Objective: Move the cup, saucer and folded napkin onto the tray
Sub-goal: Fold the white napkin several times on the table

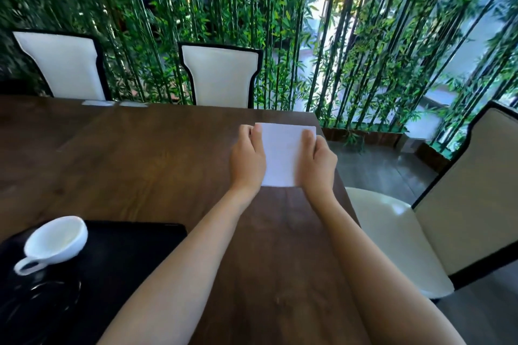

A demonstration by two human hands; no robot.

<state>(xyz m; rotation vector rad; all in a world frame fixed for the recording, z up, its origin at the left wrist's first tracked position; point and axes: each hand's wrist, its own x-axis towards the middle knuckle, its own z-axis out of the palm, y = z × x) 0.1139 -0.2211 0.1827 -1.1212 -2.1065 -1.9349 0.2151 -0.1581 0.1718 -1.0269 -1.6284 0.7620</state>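
A white folded napkin (283, 154) lies on the dark wooden table (140, 162) near its far right corner. My left hand (248, 158) grips its left edge and my right hand (318, 161) grips its right edge, fingers curled over the paper. At the lower left lies a black tray (134, 255). On it stands a white cup (54, 242), its handle toward me. In front of the cup a black saucer (42, 308) rests on the tray, hard to tell apart from the dark surface.
Two white chairs with black trim (64, 64) (221, 75) stand at the table's far side, a cream chair (420, 227) at its right. A bamboo screen (308, 22) fills the background. Small white cards (115, 103) lie at the far edge.
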